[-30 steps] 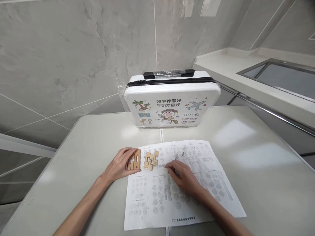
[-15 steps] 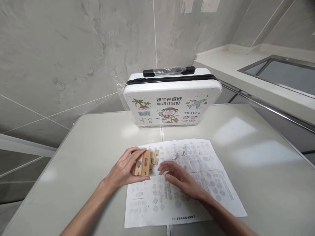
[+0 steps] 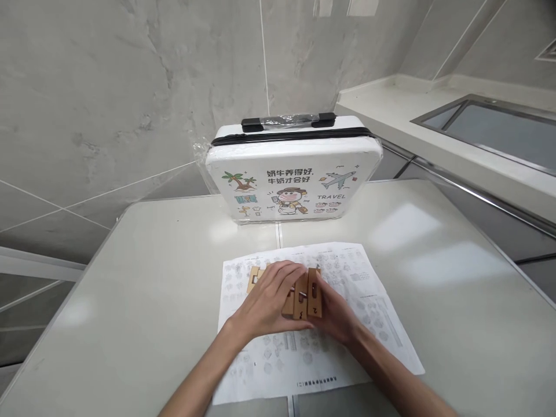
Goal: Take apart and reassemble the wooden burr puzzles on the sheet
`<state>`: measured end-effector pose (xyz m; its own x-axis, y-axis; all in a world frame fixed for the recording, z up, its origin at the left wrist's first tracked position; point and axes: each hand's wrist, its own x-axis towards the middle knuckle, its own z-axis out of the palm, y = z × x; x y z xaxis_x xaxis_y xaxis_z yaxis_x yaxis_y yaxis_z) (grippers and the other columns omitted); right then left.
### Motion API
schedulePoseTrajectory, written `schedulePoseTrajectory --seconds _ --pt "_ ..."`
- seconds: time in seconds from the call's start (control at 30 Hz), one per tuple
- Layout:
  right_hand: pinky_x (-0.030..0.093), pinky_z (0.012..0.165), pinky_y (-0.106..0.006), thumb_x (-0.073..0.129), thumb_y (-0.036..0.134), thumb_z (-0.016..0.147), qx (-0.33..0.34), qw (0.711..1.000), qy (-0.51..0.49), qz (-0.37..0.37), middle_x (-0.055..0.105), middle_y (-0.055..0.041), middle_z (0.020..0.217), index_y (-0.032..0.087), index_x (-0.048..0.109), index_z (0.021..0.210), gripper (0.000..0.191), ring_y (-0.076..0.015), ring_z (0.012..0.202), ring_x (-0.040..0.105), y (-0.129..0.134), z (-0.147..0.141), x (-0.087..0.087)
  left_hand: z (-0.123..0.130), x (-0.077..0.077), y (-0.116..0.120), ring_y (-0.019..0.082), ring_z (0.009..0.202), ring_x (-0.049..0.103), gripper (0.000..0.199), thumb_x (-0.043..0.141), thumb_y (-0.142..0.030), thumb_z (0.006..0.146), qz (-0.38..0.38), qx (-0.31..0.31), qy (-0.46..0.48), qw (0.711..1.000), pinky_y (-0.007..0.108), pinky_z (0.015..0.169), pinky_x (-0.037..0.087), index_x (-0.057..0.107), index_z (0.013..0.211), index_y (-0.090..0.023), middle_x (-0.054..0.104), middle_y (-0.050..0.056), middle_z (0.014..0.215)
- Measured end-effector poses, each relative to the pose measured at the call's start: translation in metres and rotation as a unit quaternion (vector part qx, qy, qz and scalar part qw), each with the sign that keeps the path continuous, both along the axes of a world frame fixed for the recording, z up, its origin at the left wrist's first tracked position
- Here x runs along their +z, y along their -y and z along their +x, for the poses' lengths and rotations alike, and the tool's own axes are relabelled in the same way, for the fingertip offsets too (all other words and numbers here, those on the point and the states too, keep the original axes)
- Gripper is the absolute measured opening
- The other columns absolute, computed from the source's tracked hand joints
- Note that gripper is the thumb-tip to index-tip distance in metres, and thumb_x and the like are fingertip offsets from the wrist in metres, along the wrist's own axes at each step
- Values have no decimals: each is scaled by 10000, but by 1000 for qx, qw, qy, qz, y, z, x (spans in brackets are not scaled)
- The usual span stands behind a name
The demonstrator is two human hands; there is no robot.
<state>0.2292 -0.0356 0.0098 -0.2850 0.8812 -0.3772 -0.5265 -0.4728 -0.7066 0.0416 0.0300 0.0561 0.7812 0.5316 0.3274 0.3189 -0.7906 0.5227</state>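
Observation:
Several notched wooden blocks (image 3: 300, 298) stand side by side between my two hands, above the printed paper sheet (image 3: 313, 365). My left hand (image 3: 271, 298) wraps over them from the left, thumb along the near side. At their right end, my right hand (image 3: 336, 310) holds the block marked 2 (image 3: 314, 292), its fingers mostly hidden behind it. Next to that one is a block marked 3. More light wooden pieces (image 3: 253, 279) lie on the paper just beyond my left hand, partly covered by it.
A white suitcase (image 3: 295, 159) with cartoon prints, wrapped in clear plastic, stands at the back of the pale table (image 3: 165, 278). Behind is a grey wall. A counter (image 3: 382, 107) with a dark-framed inset runs along the right.
My left hand has moved right with its blocks and now meets my right hand, which has closed on a block. The light wooden pieces now show left of the held blocks.

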Motion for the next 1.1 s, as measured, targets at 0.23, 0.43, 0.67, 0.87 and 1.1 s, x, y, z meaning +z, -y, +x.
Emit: schedulePoseTrajectory --seconds 0.23,0.43,0.67,0.87,1.1 --pt "574 775 -425 421 814 1017 0 1000 4 -2 750 -123 1013 219 665 1264 690 -299 897 728 -2 0 -6 -9 4 1 399 1396 564 986 877 -587 841 -34 12 -35 999 580 1131 516 360 1620 -271 624 172 1485" --pt "576 794 -443 367 714 1083 -5 999 -52 -6 754 -103 1012 262 647 1381 610 -302 939 734 -5 -3 0 -5 1 4 384 1321 633 988 898 -593 812 -4 32 47 998 561 1097 525 391 1597 -274 667 166 1437" --pt "569 726 -368 519 736 1027 27 999 -29 -19 744 -92 950 230 722 1209 575 -268 853 726 -4 1 10 -6 -4 8 379 1346 626 986 913 -587 798 -65 119 91 987 561 1102 558 400 1593 -310 618 163 1469" --pt "553 711 -316 636 644 1027 66 997 -25 29 718 -63 988 222 718 1182 457 -189 764 638 1 1 14 -6 -3 16 378 1490 514 980 887 -432 876 -164 105 18 981 571 1172 531 301 1659 -373 491 132 1633" --pt "565 724 -349 646 665 1016 69 997 1 26 687 -44 882 206 685 1163 484 -205 756 661 4 -2 12 3 0 24 298 1243 695 559 761 -288 950 -243 237 82 937 466 1001 620 550 1467 -311 682 99 1375"
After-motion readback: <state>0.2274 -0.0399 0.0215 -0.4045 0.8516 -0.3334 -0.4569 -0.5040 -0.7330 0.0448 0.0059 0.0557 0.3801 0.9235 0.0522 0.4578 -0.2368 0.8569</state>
